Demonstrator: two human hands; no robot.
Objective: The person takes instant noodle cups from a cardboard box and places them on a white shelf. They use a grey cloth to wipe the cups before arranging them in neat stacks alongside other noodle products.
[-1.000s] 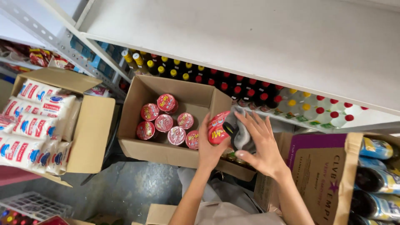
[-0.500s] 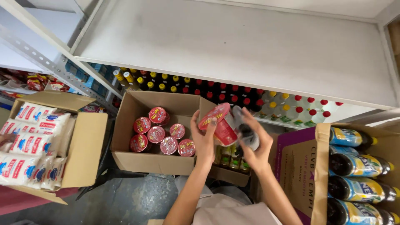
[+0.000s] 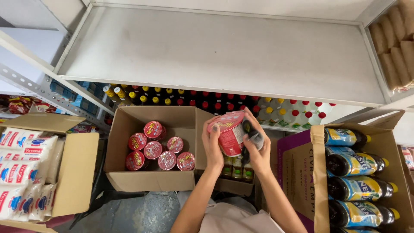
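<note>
Both hands hold a red cup of instant noodles (image 3: pixel 230 133) tilted in front of me, above the gap between two boxes. My left hand (image 3: pixel 212 144) grips its left side. My right hand (image 3: pixel 257 144) clasps its right side and also has a small dark object (image 3: pixel 251 131) pressed between its fingers and the cup. Just left of the hands stands an open cardboard box (image 3: pixel 148 179) with several more red noodle cups (image 3: pixel 158 149) inside. A wide bare white shelf (image 3: pixel 224 51) runs above.
An open carton (image 3: pixel 75 168) at left holds several white packets (image 3: pixel 21 166). At right a cardboard box (image 3: pixel 390 172) holds dark drink bottles with yellow caps (image 3: pixel 355 164). Rows of bottles with red and yellow caps (image 3: pixel 215 101) stand on the lower shelf. Brown packets (image 3: pixel 394 41) lie at top right.
Both hands have lifted the noodle cup up from beside the box toward the shelf. The view has tilted upward with them.
</note>
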